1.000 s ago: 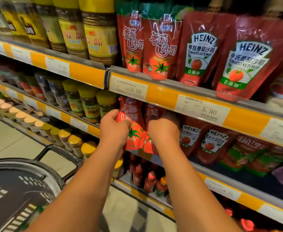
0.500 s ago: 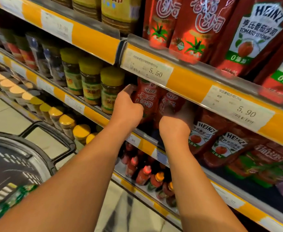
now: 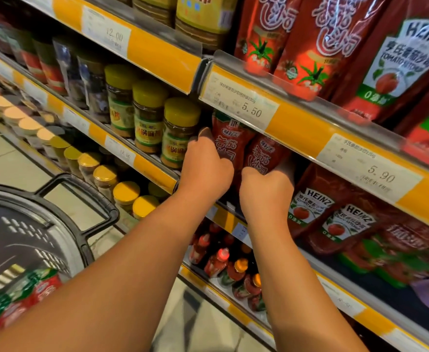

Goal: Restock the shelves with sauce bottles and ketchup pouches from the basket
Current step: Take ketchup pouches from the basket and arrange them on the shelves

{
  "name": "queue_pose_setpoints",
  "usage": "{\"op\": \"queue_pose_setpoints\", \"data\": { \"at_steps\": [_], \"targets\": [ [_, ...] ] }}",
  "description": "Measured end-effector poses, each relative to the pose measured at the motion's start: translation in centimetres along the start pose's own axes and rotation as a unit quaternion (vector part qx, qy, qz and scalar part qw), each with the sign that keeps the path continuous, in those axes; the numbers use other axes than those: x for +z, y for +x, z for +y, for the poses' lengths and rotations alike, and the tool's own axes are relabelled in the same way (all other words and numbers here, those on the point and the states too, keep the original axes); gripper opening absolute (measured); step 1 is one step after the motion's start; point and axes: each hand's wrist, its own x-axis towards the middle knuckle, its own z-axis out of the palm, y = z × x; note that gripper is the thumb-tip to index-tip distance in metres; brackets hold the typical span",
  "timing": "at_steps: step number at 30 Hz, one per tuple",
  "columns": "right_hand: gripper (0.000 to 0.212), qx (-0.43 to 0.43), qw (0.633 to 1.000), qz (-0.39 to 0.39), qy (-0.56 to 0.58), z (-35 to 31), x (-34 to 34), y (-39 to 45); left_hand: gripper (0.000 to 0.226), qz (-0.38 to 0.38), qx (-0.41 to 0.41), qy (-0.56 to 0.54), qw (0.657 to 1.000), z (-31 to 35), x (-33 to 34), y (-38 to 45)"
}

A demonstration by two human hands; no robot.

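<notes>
1. At the centre of the frame, the left hand gripped a glossy red soft-plastic ketchup pouch, its fingers curled round the pouch's left edge.
2. Just right of it, the right hand held a second red ketchup pouch, fingers wrapped round its lower part; the fingertips were hidden behind the film.
3. Both pouches stood upright and touching each other on the middle shelf, tucked under the yellow price rail marked 5.50.
4. The pouches looked light, soft and yielding, with slick film that would probably slip under a loose pinch; taking hold low at the sides, near the wider base, seemed safest, since a squeeze at the belly would buckle them.
5. To their left stood rigid clear plastic jars with yellow-green lids; to their right leaned Heinz pouches.
6. At lower left, the dark perforated plastic basket held more red-and-green pouches, so restocking seemed unfinished.
7. Small red sauce bottles with coloured caps crowded the shelf below.
</notes>
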Motion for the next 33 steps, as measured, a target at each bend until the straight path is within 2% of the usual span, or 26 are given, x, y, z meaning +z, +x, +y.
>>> {"op": "queue_pose_setpoints", "data": {
  "at_steps": [5, 7, 10, 12, 13, 16, 18, 23, 27, 30, 33],
  "targets": [
    [0.036, -0.043, 0.999, -0.021, -0.018, -0.3, -1.0, -1.5, 0.060, -0.023, -0.015, 0.009, 1.000, 0.1, -0.7, -0.8],
    [0.036, -0.036, 0.998, -0.030, -0.037, -0.3, -1.8, -2.0, 0.055, -0.034, -0.025, 0.008, 0.999, 0.1, -1.0, -1.1],
    [0.024, -0.044, 0.997, -0.048, -0.049, -0.1, -3.1, -3.7, 0.045, -0.040, -0.049, -0.012, 0.998, -0.2, -1.4, -1.6],
    [0.061, -0.053, 0.996, -0.063, -0.032, 0.7, -3.9, -4.8, 0.035, -0.047, -0.082, -0.035, 0.995, -0.4, -1.6, -1.7],
    [0.063, -0.042, 0.996, -0.078, -0.027, 1.2, -4.0, -5.2, 0.030, -0.051, -0.108, -0.055, 0.991, -0.6, -1.6, -1.7],
    [0.048, 0.016, 0.993, -0.117, -0.026, 2.0, -3.4, -5.7, 0.022, -0.078, -0.193, -0.160, 0.965, -0.9, -1.5, -2.1],
    [0.049, 0.037, 0.988, -0.140, -0.052, 2.5, -2.7, -5.3, 0.033, -0.092, -0.231, -0.224, 0.942, -1.3, -1.1, -2.1],
    [0.056, 0.026, 0.980, -0.151, -0.127, 3.2, -1.4, -3.9, 0.052, -0.099, -0.259, -0.321, 0.906, -1.6, -0.3, -1.3],
    [0.024, 0.016, 0.975, -0.129, -0.179, 3.6, -0.9, -2.6, 0.070, -0.101, -0.266, -0.340, 0.896, -1.4, 0.2, -0.6],
    [0.019, 0.025, 0.972, -0.136, -0.191, 3.1, -0.3, -1.6, 0.058, -0.097, -0.256, -0.343, 0.898, -1.2, 0.6, 0.1],
    [0.026, 0.055, 0.973, -0.126, -0.183, 2.4, -0.1, -0.5, 0.049, -0.089, -0.256, -0.337, 0.902, -1.0, 0.9, 0.6]
  ]
}}
